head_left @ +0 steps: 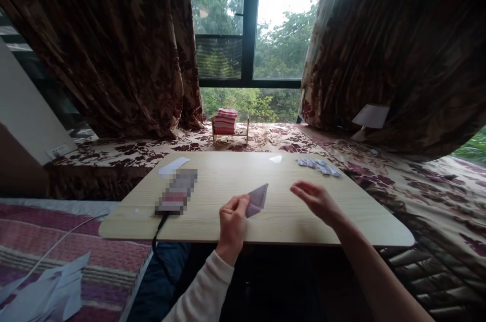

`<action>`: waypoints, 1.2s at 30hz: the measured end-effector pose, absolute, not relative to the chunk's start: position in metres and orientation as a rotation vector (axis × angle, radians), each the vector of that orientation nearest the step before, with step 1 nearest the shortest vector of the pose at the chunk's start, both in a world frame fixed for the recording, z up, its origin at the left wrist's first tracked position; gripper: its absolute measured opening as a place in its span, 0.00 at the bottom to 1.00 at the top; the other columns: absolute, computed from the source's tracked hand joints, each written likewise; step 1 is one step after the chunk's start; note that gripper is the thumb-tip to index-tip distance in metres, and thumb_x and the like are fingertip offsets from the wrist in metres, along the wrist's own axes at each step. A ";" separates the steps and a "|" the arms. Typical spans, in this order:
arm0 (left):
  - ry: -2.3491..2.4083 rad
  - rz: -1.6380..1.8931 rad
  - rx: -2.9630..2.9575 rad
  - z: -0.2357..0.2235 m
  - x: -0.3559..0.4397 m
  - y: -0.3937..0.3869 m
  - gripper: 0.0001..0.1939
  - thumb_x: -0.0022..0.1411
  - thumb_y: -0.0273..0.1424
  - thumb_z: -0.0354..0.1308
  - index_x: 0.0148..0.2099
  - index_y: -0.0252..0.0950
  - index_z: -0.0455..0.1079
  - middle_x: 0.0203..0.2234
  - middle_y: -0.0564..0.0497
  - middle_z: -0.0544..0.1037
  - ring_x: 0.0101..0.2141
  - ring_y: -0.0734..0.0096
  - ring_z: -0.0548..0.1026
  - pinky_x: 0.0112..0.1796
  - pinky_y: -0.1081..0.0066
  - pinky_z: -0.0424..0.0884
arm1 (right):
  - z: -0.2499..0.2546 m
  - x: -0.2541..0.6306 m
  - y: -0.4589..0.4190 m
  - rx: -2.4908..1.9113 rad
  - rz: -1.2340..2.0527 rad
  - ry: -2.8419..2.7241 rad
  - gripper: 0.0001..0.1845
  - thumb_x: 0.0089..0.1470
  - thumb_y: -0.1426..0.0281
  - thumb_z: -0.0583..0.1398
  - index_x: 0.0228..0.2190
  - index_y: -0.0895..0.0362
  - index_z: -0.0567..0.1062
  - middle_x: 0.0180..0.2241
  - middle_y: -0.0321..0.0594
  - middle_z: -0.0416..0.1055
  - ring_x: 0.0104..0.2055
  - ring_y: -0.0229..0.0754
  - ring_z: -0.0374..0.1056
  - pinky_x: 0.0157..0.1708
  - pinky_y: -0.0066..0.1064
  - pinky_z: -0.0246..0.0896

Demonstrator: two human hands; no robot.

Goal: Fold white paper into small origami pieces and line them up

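My left hand [233, 220] pinches a folded piece of paper [258, 200], pale and pointed at its upper right corner, above the near half of the light wooden table [212, 231]. To the right of it, my right hand [313, 200] hovers apart from the paper, fingers stretched out to the left, with nothing visible in them. Several small folded paper pieces [321, 166] lie at the table's far right. A small white scrap of paper [276, 159] rests near the far edge.
A pixelated flat object [177, 192] with a black cable lies on the table's left, by a white paper strip [174, 165]. Beyond stand a small rack with folded striped cloths [225, 121] and a white lamp [371, 116]. White paper sheets [53, 286] lie at lower left.
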State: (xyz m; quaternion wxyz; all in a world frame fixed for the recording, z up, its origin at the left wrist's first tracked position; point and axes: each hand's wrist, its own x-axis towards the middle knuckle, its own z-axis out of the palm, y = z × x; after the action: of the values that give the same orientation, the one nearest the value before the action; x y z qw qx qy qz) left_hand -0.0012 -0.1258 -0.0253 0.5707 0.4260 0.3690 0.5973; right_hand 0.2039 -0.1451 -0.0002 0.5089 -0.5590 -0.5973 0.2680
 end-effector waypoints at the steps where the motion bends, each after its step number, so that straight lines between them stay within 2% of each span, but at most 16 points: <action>1: 0.864 1.416 0.952 -0.026 0.000 -0.124 0.10 0.50 0.35 0.62 0.29 0.32 0.76 0.21 0.53 0.75 0.27 0.73 0.69 0.31 0.74 0.64 | -0.002 0.203 -0.146 -1.348 0.613 -1.365 0.20 0.47 0.51 0.61 0.25 0.56 0.75 0.23 0.37 0.71 0.29 0.41 0.64 0.31 0.32 0.59; 7: 0.813 1.438 0.783 -0.023 0.010 -0.118 0.15 0.50 0.39 0.62 0.36 0.32 0.76 0.27 0.49 0.79 0.30 0.69 0.74 0.36 0.70 0.69 | -0.015 0.138 -0.138 -1.205 0.725 -1.254 0.23 0.51 0.50 0.58 0.33 0.58 0.75 0.26 0.38 0.72 0.31 0.41 0.67 0.32 0.33 0.64; 11: 0.797 1.434 0.779 -0.022 0.011 -0.120 0.14 0.49 0.38 0.63 0.35 0.32 0.76 0.27 0.49 0.79 0.33 0.68 0.75 0.39 0.69 0.70 | -0.021 0.108 -0.128 -1.106 0.779 -1.231 0.21 0.52 0.51 0.59 0.33 0.58 0.74 0.29 0.40 0.74 0.31 0.42 0.68 0.33 0.33 0.65; 14: 0.809 1.390 0.822 -0.020 0.006 -0.121 0.14 0.48 0.37 0.64 0.32 0.30 0.77 0.26 0.48 0.79 0.31 0.68 0.74 0.36 0.70 0.69 | -0.028 0.111 -0.127 -1.084 0.803 -1.209 0.20 0.51 0.52 0.59 0.32 0.58 0.74 0.30 0.42 0.75 0.33 0.44 0.69 0.34 0.35 0.66; 19: 0.868 1.276 0.932 -0.015 -0.001 -0.116 0.12 0.49 0.37 0.63 0.29 0.30 0.76 0.21 0.51 0.75 0.24 0.74 0.69 0.26 0.74 0.65 | -0.040 0.121 -0.129 -1.112 0.825 -1.196 0.19 0.52 0.54 0.60 0.33 0.57 0.75 0.31 0.42 0.75 0.33 0.45 0.69 0.35 0.35 0.66; 26: 0.941 1.176 1.056 -0.018 -0.004 -0.112 0.05 0.45 0.29 0.62 0.24 0.31 0.74 0.17 0.53 0.73 0.21 0.76 0.66 0.24 0.76 0.61 | -0.040 0.117 -0.132 -1.151 0.772 -1.230 0.17 0.50 0.56 0.62 0.31 0.57 0.76 0.30 0.41 0.75 0.32 0.43 0.68 0.32 0.32 0.64; 32: 0.961 1.200 1.061 -0.019 -0.004 -0.112 0.09 0.47 0.32 0.61 0.26 0.30 0.75 0.20 0.50 0.75 0.23 0.74 0.68 0.27 0.74 0.64 | -0.037 0.117 -0.133 -1.157 0.738 -1.254 0.16 0.53 0.57 0.59 0.36 0.56 0.76 0.32 0.40 0.75 0.35 0.44 0.69 0.35 0.33 0.64; 36: 0.936 1.176 1.083 -0.017 -0.005 -0.111 0.09 0.47 0.32 0.59 0.21 0.31 0.73 0.17 0.52 0.71 0.21 0.76 0.65 0.24 0.75 0.60 | -0.041 0.116 -0.131 -1.150 0.721 -1.266 0.15 0.52 0.58 0.60 0.35 0.56 0.75 0.31 0.41 0.75 0.33 0.44 0.69 0.35 0.34 0.66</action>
State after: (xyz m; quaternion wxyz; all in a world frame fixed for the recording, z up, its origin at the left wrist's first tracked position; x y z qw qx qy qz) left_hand -0.0052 -0.1106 -0.0166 0.6008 0.4673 0.4041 0.5074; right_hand 0.1160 -0.1308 -0.0415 0.5992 -0.4961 -0.5461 0.3109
